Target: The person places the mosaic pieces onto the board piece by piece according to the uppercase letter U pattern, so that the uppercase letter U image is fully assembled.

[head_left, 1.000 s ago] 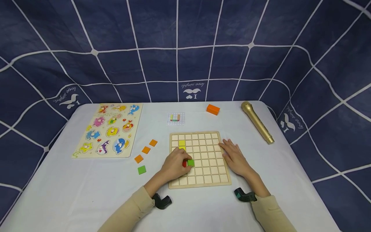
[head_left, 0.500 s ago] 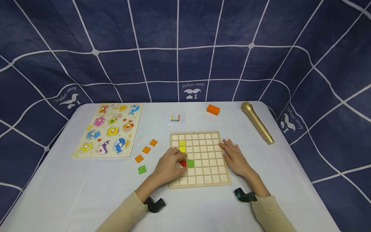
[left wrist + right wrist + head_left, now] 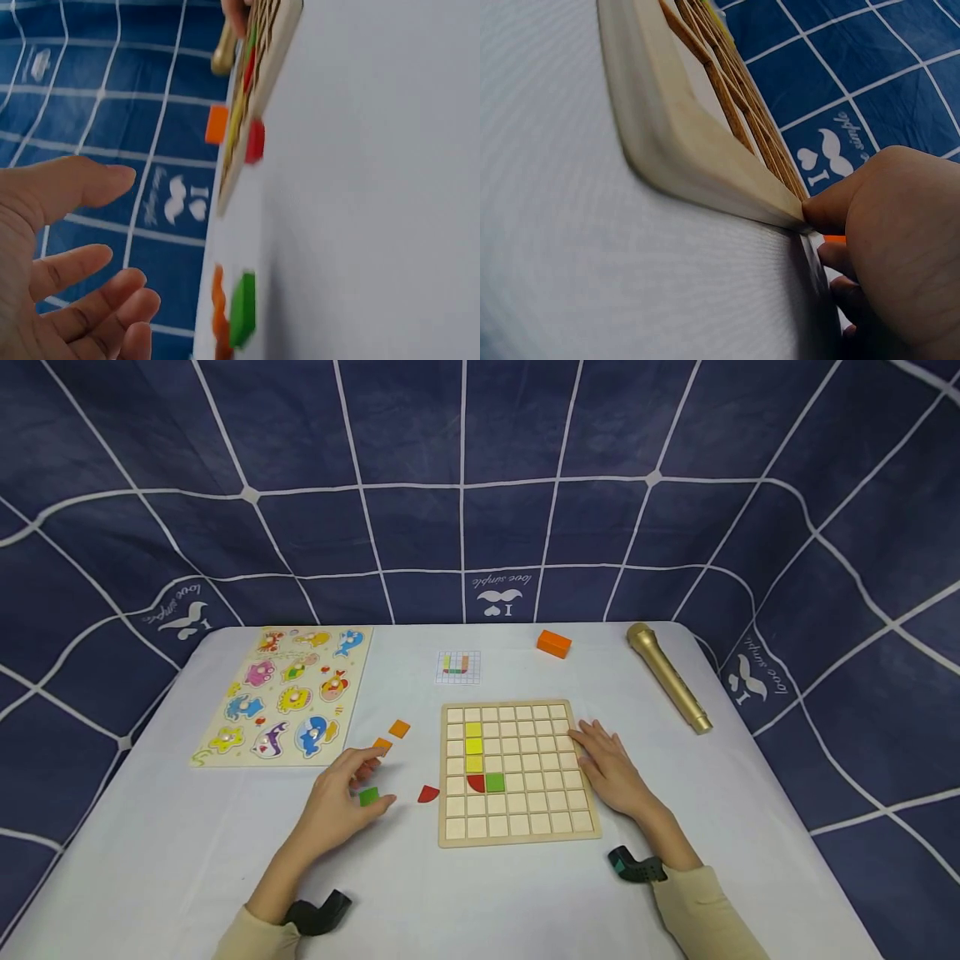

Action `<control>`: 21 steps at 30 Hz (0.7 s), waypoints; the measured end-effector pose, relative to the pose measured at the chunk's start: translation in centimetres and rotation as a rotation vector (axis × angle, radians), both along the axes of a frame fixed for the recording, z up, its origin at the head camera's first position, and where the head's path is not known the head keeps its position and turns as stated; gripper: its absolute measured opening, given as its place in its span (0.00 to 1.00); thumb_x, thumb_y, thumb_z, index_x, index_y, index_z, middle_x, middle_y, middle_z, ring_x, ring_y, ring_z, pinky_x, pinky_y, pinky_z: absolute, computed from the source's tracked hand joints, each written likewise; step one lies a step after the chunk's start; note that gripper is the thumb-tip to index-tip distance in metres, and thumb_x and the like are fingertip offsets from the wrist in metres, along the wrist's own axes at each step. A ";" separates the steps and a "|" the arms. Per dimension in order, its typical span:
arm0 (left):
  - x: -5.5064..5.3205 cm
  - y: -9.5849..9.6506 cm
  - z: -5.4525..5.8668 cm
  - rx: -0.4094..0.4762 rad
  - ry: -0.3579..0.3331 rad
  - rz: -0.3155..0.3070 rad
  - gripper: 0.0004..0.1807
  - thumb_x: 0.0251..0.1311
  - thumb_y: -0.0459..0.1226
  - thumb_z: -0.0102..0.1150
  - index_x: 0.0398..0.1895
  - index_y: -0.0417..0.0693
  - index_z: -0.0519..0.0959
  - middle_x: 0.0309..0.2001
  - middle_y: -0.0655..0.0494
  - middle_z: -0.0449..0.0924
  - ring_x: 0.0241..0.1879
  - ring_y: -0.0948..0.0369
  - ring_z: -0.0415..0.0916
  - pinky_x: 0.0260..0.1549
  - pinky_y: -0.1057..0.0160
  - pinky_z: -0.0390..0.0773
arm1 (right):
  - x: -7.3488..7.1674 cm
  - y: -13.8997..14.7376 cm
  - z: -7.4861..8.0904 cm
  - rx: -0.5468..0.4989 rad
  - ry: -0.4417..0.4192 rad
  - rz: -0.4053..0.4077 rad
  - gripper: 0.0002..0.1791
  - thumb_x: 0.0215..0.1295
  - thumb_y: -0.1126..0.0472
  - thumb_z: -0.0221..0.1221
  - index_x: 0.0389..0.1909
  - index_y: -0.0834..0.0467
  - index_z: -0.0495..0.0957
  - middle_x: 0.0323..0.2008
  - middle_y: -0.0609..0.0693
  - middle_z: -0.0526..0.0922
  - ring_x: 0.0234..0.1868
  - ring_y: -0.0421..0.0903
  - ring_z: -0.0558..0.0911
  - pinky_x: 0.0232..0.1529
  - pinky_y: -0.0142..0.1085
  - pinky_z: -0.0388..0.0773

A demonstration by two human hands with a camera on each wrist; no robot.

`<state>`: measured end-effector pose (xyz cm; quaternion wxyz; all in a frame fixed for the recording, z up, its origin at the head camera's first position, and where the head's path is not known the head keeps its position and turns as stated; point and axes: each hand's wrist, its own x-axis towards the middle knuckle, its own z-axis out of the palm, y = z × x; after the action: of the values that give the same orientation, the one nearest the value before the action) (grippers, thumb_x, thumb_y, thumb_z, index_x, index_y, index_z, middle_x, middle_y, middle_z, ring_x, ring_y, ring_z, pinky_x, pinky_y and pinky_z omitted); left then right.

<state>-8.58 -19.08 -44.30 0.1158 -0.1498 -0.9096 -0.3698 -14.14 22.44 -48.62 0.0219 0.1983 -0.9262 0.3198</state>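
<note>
My left hand hovers over a loose green square tile, thumb and fingers parted, holding nothing. Orange square tiles lie just beyond it, one partly covered by the fingers. The wooden grid board carries a column of yellow tiles, a red quarter-circle tile and a green square tile. A second red quarter-circle tile lies on the cloth by the board's left edge. My right hand rests against the board's right edge; in the right wrist view the thumb touches the frame.
A small pattern card lies behind the board. An orange block and a gold microphone are at the back right. On the left lies a knobbed sea-animal puzzle. A blue curtain surrounds the white table.
My left hand has let go of the red tile on the board and moved left to above the loose green tile. A loose red tile has come into sight. The right hand stays put.
</note>
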 end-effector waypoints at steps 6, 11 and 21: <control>0.2 -2.8 -1.5 0.037 -0.051 0.073 0.31 0.35 0.37 0.76 0.48 0.47 0.76 0.39 0.56 0.76 0.36 0.60 0.72 0.31 0.62 0.73 | -0.1 0.0 0.0 -0.002 0.003 0.001 0.24 0.68 0.63 0.48 0.65 0.57 0.64 0.67 0.60 0.57 0.70 0.57 0.48 0.64 0.57 0.37; 0.3 -3.5 -2.4 0.031 -0.074 0.062 0.27 0.35 0.38 0.76 0.44 0.47 0.78 0.36 0.58 0.76 0.34 0.61 0.71 0.31 0.65 0.71 | -0.1 0.0 -0.1 0.004 0.007 0.006 0.24 0.68 0.62 0.48 0.65 0.57 0.63 0.67 0.60 0.57 0.69 0.58 0.48 0.63 0.57 0.37; 0.2 -3.7 -3.3 -0.035 -0.119 0.040 0.24 0.33 0.42 0.77 0.38 0.50 0.81 0.33 0.62 0.74 0.32 0.64 0.67 0.30 0.67 0.69 | -0.1 0.1 -0.2 -0.005 0.012 0.012 0.24 0.68 0.63 0.48 0.65 0.57 0.63 0.67 0.60 0.56 0.69 0.58 0.48 0.63 0.57 0.37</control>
<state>-8.34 -22.76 -47.58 0.0664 -0.1115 -0.9239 -0.3599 -14.22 22.53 -48.80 0.0259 0.2056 -0.9241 0.3210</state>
